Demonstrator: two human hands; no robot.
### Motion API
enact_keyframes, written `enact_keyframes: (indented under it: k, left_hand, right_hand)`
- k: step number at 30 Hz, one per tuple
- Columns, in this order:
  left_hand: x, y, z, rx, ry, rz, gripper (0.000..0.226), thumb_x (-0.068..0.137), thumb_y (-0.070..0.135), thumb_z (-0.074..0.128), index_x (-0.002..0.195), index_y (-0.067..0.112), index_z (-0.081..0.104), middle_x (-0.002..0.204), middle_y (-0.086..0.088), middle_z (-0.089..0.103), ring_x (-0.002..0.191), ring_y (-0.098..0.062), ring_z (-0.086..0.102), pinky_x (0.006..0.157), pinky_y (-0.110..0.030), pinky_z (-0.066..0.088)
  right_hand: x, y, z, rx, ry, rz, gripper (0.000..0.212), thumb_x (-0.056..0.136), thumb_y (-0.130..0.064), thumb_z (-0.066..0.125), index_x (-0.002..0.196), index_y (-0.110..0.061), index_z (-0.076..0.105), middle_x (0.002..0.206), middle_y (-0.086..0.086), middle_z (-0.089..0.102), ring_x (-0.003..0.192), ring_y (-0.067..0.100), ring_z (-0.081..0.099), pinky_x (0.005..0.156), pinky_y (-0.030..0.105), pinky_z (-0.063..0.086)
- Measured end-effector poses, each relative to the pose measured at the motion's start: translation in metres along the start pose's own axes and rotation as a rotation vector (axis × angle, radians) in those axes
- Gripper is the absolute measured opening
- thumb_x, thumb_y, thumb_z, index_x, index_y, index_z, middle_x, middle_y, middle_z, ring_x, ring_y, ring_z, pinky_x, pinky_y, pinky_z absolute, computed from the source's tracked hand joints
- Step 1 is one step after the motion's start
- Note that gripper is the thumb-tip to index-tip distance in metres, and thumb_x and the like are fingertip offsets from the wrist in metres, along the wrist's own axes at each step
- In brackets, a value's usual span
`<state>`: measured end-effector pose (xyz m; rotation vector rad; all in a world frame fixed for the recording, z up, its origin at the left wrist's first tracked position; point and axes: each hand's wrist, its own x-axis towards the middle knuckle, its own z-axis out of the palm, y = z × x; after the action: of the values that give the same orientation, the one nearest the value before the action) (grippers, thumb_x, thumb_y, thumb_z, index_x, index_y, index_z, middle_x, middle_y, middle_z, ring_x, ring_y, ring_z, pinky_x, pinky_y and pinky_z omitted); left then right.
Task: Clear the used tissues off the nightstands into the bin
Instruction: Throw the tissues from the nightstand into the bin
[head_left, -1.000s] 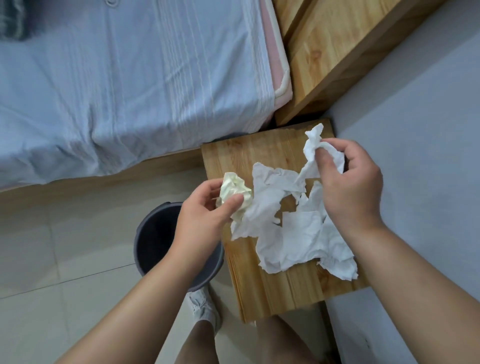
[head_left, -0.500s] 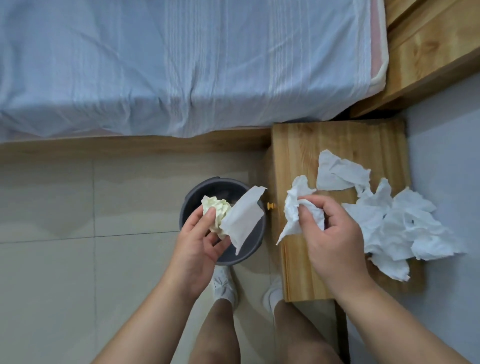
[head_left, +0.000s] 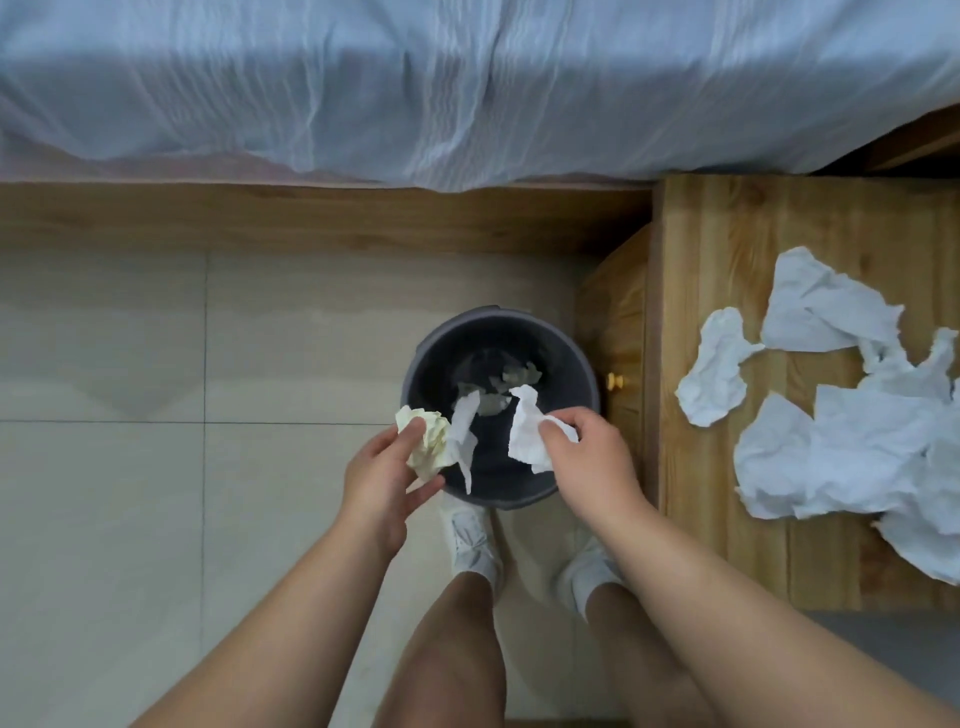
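A dark grey bin stands on the floor beside the wooden nightstand. My left hand holds a crumpled yellowish tissue and a white strip of tissue over the bin's near left rim. My right hand grips a white tissue over the bin's near side. A few scraps lie at the bin's bottom. Several crumpled white tissues are spread on the nightstand top, to the right of both hands.
A bed with a pale blue sheet and a wooden frame runs across the top. The nightstand has a small brass knob facing the bin. My feet in white shoes stand just behind the bin on beige tiles.
Both hands have carried their tissues from the nightstand leftward to above the bin. The view has swung left, so the nightstand now sits at the right edge.
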<state>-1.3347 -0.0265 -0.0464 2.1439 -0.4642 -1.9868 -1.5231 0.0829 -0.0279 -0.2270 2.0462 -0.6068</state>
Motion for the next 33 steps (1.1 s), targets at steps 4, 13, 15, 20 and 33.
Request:
enact_keyframes:
  k: [4,13,15,20,33]
  left_hand:
    - [0.02,-0.003,0.009,0.046,0.025,-0.008,0.047,0.091,0.037,0.082,0.128,0.013,0.068,0.12,-0.01,0.076,0.106,-0.03,0.076,0.064,-0.033,0.065]
    - [-0.017,-0.005,0.034,0.167,-0.002,0.028,0.016,0.097,0.039,0.074,0.104,0.025,0.069,0.111,0.002,0.075,0.106,-0.02,0.073,0.065,-0.034,0.062]
    - [-0.04,-0.006,0.049,0.23,-0.019,0.082,0.013,0.099,0.037,0.071,0.104,0.025,0.07,0.11,0.001,0.076,0.105,-0.019,0.073,0.068,-0.034,0.06]
    - [-0.099,0.003,0.11,0.513,-0.117,0.362,0.004,0.099,0.037,0.07,0.101,0.036,0.073,0.108,0.007,0.077,0.102,-0.014,0.074,0.067,-0.029,0.06]
    - [-0.118,-0.003,0.242,1.732,-0.362,1.069,0.094,0.097,0.058,0.061,0.165,0.043,-0.002,0.175,0.013,-0.015,0.162,-0.017,-0.014,0.126,-0.049,0.025]
  right_hand:
    - [0.026,0.017,0.012,-0.013,-0.035,0.055,0.032,0.099,-0.039,0.057,0.125,-0.023,0.063,0.112,-0.002,0.071,0.095,0.018,0.069,0.07,0.03,0.054]
    - [-0.006,0.006,-0.022,-0.1,-0.095,0.05,0.048,0.101,-0.045,0.053,0.142,-0.021,0.059,0.126,-0.001,0.07,0.11,0.019,0.067,0.094,0.035,0.052]
    - [-0.025,-0.004,-0.043,-0.112,-0.11,-0.004,0.044,0.101,-0.045,0.053,0.14,-0.026,0.06,0.117,-0.01,0.07,0.104,0.01,0.063,0.086,0.027,0.048]
    - [-0.059,-0.019,-0.118,-0.105,-0.041,-0.115,0.034,0.097,-0.049,0.056,0.128,-0.037,0.065,0.091,-0.03,0.063,0.09,-0.008,0.062,0.072,0.012,0.045]
    - [0.032,-0.016,-0.263,-0.545,0.435,-0.384,0.08,0.088,-0.045,0.076,0.154,-0.017,0.041,0.154,0.005,0.049,0.144,0.026,0.038,0.115,0.043,0.037]
